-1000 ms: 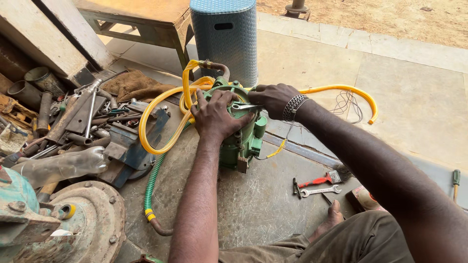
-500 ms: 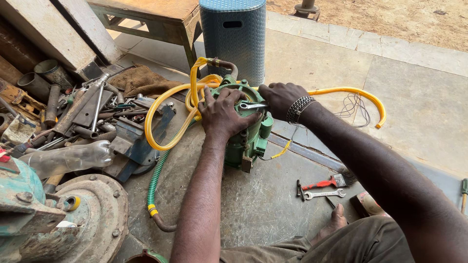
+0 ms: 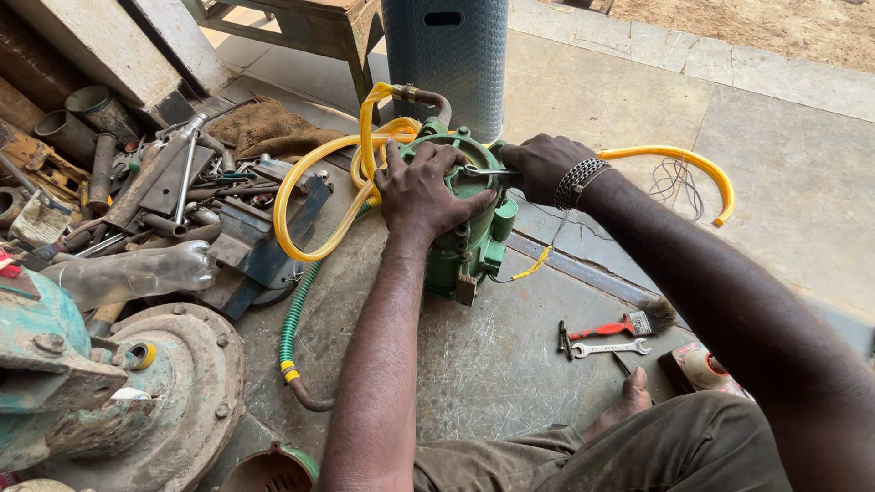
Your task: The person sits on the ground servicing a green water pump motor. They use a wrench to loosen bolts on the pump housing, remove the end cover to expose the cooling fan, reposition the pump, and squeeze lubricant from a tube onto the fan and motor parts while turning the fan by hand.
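A green pump body (image 3: 474, 246) stands on the concrete floor in front of me. My left hand (image 3: 424, 187) presses down on its round top cover, fingers spread over it. My right hand (image 3: 542, 164), with a beaded bracelet at the wrist, grips a slim metal wrench (image 3: 483, 170) laid across the cover's edge. Yellow hose (image 3: 314, 187) loops off the pump's left side, and another yellow length (image 3: 679, 164) arcs away behind my right wrist. A green corrugated hose (image 3: 293, 314) trails down to the left.
A heap of metal parts, pipes and tools (image 3: 137, 191) fills the left. A rusty round casting (image 3: 182, 383) sits at lower left. A red-handled brush (image 3: 629, 323) and an open spanner (image 3: 611, 347) lie on the floor right. A patterned blue bin (image 3: 447, 55) and wooden bench (image 3: 310, 23) stand behind.
The view has shifted slightly, so the pump sits a little more to the right. Both hands stay on the pump's top, with the right hand still on the wrench.
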Demonstrator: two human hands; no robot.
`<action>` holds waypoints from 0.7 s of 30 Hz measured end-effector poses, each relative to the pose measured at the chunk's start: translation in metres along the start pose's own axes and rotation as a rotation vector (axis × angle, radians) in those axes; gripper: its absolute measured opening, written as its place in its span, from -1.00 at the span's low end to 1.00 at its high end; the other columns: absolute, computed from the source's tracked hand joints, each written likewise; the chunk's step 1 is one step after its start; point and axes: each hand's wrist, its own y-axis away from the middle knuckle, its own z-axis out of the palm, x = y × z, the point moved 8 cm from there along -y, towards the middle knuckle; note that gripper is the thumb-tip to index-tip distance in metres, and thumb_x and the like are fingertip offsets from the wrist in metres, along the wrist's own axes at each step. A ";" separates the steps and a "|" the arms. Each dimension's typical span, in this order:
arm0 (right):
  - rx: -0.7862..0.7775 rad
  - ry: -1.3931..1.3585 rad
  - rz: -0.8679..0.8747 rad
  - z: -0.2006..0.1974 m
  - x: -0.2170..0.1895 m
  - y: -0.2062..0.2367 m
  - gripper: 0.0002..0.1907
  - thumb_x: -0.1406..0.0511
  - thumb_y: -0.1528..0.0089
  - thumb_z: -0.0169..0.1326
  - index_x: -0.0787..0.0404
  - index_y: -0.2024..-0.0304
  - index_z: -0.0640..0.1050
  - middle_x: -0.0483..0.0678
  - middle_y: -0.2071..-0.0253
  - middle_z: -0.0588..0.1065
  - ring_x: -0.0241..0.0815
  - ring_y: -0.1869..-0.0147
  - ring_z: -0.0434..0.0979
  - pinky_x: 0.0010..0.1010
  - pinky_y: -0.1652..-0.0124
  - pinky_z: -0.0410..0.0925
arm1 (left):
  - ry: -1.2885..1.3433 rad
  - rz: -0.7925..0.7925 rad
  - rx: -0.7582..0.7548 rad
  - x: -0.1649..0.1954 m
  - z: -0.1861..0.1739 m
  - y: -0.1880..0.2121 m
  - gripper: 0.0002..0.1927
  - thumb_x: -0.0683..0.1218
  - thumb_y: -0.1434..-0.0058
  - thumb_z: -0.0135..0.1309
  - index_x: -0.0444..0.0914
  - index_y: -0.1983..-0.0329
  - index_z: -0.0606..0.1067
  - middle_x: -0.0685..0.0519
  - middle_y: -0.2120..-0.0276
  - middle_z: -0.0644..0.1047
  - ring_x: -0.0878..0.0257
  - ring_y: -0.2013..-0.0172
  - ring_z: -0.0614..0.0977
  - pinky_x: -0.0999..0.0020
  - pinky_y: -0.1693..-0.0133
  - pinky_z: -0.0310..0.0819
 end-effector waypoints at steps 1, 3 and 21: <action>0.036 -0.011 -0.045 -0.003 -0.002 0.000 -0.82 0.20 -0.39 0.00 0.06 -0.01 0.47 -0.02 0.19 0.54 -0.07 0.19 0.62 -0.12 0.26 0.51 | 0.001 -0.001 0.007 0.000 0.001 -0.001 -0.24 0.55 0.25 0.31 0.15 0.02 0.59 0.21 -0.15 0.50 -0.37 -0.38 0.13 -0.45 -0.28 -0.05; 0.099 -0.009 -0.121 -0.009 -0.007 0.000 -0.79 0.25 -0.32 0.02 0.02 -0.02 0.48 -0.01 0.18 0.52 -0.06 0.25 0.61 -0.14 0.34 0.51 | 0.005 -0.010 0.014 -0.001 0.003 -0.002 -0.24 0.55 0.26 0.32 0.14 0.03 0.58 0.22 -0.15 0.50 -0.36 -0.37 0.15 -0.47 -0.28 -0.05; 0.200 -0.103 -0.121 -0.004 0.011 -0.027 -0.76 0.32 -0.31 0.05 -0.01 -0.03 0.53 0.02 0.15 0.60 -0.07 0.26 0.63 -0.22 0.33 0.50 | -0.008 0.019 0.046 -0.006 0.021 -0.026 -0.20 0.59 0.24 0.29 0.16 -0.02 0.57 0.19 -0.11 0.50 -0.41 -0.34 0.17 -0.49 -0.23 0.04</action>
